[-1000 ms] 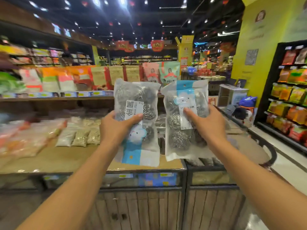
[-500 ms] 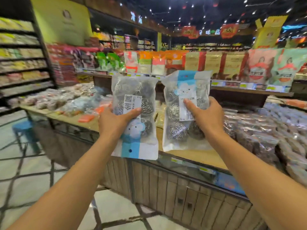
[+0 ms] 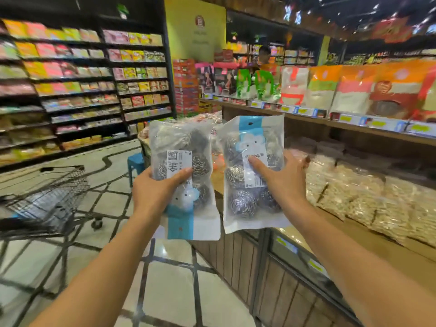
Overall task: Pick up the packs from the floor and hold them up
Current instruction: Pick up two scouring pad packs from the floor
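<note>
Two clear plastic packs of steel wool scourers are held up side by side in front of me. My left hand grips the left pack, which hangs upside down with its blue header at the bottom. My right hand grips the right pack, upright with its blue header on top. Each thumb presses on the white label at the front; the fingers are hidden behind the packs. Both arms are stretched forward at chest height.
A wooden display counter with bagged goods runs along my right. A wire shopping cart stands on the tiled floor at left. A blue stool sits by the counter end. Tall shelves line the far left.
The view has swung left: the counter slid to the right and the cart and left shelves came into sight. Both packs stay raised in the same grip.
</note>
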`<state>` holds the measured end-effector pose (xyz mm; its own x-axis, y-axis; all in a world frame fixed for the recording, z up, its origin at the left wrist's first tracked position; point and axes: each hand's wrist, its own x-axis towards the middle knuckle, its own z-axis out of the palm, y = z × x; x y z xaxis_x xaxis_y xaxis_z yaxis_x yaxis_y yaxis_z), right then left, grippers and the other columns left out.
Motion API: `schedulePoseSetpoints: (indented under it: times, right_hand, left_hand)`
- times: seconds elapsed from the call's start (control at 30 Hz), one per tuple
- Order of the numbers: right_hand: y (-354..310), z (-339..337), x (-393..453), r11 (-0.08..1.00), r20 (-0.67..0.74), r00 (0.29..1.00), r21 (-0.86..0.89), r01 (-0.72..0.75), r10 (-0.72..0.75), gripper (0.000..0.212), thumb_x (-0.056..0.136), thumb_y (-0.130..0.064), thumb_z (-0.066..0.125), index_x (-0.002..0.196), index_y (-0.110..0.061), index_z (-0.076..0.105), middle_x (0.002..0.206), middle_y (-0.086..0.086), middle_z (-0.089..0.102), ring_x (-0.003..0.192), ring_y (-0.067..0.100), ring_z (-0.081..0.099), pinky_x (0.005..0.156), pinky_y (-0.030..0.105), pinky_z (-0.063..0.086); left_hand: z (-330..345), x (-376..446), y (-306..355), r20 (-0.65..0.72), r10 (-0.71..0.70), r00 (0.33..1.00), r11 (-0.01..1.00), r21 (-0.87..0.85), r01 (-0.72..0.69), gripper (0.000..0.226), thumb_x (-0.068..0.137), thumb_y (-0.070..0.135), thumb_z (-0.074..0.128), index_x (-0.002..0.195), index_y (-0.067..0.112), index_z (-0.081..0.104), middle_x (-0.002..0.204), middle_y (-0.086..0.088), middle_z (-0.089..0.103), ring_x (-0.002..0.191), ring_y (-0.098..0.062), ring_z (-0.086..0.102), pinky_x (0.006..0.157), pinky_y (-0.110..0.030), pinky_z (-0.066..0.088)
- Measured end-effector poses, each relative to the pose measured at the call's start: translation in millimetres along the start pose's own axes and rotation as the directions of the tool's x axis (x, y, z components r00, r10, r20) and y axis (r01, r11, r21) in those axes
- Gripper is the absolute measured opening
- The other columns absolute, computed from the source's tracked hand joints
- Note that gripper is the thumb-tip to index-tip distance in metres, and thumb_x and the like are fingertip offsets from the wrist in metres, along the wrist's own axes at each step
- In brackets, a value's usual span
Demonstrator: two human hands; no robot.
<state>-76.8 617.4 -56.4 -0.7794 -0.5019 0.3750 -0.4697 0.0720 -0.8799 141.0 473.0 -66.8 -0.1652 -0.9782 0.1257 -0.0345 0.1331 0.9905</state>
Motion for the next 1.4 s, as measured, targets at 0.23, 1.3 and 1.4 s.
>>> schedulePoseSetpoints:
  times: [0.23, 1.3, 1.4]
  right_hand:
    - [-6.5, 134.2, 78.9, 0.997, 0.168, 0.984, 0.066, 0.043, -0.054, 0.084, 0.065, -0.083, 0.071, 0.129, -0.03, 0.063, 0.118, -0.01, 0.072, 0.107, 0.02, 0.069, 0.09, 0.048, 0.057]
    - [-62.2, 738.2, 297.9, 0.987, 0.503, 0.862, 0.158, -0.022, -0.062, 0.053, 0.078, -0.058, 0.082, 0.116, -0.026, 0.066, 0.1, -0.015, 0.069, 0.096, 0.014, 0.068, 0.084, 0.038, 0.052]
    - [-62.2, 797.7, 326.2, 0.986, 0.526, 0.848, 0.167, -0.023, -0.069, 0.047, 0.078, -0.058, 0.082, 0.108, -0.028, 0.063, 0.095, -0.02, 0.067, 0.088, 0.006, 0.066, 0.081, 0.038, 0.053]
  left_hand:
    - [-34.4, 100.9, -7.8, -0.213, -0.034, 0.977, 0.998, 0.041, 0.044, 0.037, 0.062, 0.035, 0.098, 0.089, 0.021, 0.076, 0.086, 0.001, 0.08, 0.082, -0.021, 0.078, 0.079, -0.045, 0.064]
    - [-238.5, 612.1, -129.0, -0.466, -0.151, 0.872, 0.981, 0.039, 0.19, 0.04, 0.066, 0.036, 0.094, 0.094, 0.021, 0.07, 0.09, -0.002, 0.079, 0.078, -0.023, 0.076, 0.069, -0.038, 0.061]
    - [-247.8, 664.7, -143.7, -0.512, -0.131, 0.849, 0.985, 0.03, 0.17, 0.033, 0.068, 0.031, 0.094, 0.088, 0.024, 0.068, 0.086, 0.002, 0.078, 0.077, -0.02, 0.076, 0.069, -0.037, 0.061]
